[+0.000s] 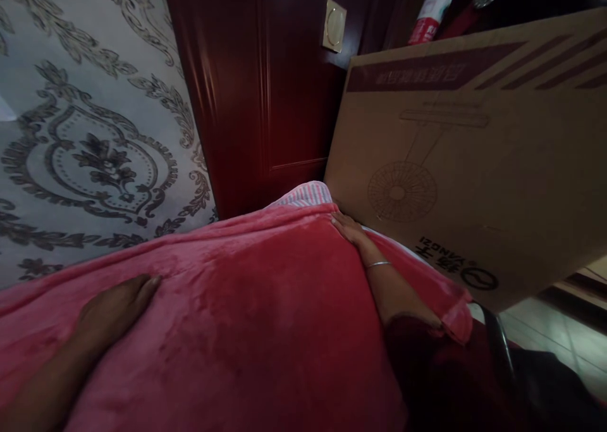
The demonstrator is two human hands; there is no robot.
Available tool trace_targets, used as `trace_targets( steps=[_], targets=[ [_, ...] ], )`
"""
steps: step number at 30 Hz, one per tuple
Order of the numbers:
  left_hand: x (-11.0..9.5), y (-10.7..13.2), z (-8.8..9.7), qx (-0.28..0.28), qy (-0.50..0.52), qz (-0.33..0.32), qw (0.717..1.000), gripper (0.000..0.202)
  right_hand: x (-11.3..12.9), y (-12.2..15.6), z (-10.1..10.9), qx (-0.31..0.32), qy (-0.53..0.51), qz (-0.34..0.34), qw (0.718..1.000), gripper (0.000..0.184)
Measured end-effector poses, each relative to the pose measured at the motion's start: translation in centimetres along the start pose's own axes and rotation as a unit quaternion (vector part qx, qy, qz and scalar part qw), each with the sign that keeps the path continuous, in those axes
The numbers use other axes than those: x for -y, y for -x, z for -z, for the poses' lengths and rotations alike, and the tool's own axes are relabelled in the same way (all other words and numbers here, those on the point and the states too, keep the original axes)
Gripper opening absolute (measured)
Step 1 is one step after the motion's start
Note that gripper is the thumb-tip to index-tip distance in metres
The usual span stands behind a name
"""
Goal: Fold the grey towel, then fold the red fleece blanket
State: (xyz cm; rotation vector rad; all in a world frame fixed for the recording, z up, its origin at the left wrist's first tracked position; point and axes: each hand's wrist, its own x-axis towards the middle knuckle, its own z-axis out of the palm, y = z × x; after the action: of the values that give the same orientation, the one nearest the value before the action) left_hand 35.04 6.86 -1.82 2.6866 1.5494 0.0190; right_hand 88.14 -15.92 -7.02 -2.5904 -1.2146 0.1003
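Note:
A pink plush blanket [256, 305] covers a raised, padded surface across the lower half of the view. My left hand [116, 305] lies flat on it at the left, fingers stretched out and together. My right hand [348, 228], with a thin bangle on the wrist, rests flat on the blanket's far right corner, fingers extended, beside a large cardboard box. A striped cloth [303, 195] peeks out beyond the blanket's far edge.
A large cardboard fan box [474, 160] leans at the right, touching the blanket. Behind stands a dark red wooden door [256, 84] with a brass plate [334, 24]. Patterned grey wallpaper [85, 135] fills the left. Tiled floor [554, 331] shows at lower right.

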Motion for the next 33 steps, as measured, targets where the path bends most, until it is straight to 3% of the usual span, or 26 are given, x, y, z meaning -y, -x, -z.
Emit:
trace_targets(
  steps=[9, 16, 19, 23, 28, 33],
  targets=[
    [-0.3, 0.1, 0.2, -0.044, 0.016, 0.0, 0.999, 0.054, -0.6, -0.8, -0.7, -0.004, 0.007, 0.019, 1.0, 0.068],
    [-0.7, 0.4, 0.6, -0.003, 0.004, 0.013, 1.0, 0.061, -0.8, -1.1, 0.1, -0.054, 0.001, 0.037, 0.998, 0.061],
    [-1.2, 0.9, 1.0, 0.005, 0.001, 0.018, 1.0, 0.065, -0.4, -1.1, 1.0, -0.069, 0.004, 0.085, 0.994, 0.056],
    [-1.8, 1.6, 1.3, -0.013, 0.01, 0.01, 1.0, 0.066, -0.2, -0.8, 0.6, -0.026, 0.005, 0.148, 0.989, 0.059],
    [-1.7, 1.7, 1.3, -0.026, 0.02, 0.007, 0.999, 0.067, -0.9, -0.3, -0.9, -0.011, -0.003, 0.147, 0.989, 0.064],
    [-1.2, 1.1, 1.2, -0.02, 0.025, -0.007, 0.999, 0.064, 0.5, 0.8, 0.1, -0.029, 0.008, 0.126, 0.992, 0.061]
  ],
)
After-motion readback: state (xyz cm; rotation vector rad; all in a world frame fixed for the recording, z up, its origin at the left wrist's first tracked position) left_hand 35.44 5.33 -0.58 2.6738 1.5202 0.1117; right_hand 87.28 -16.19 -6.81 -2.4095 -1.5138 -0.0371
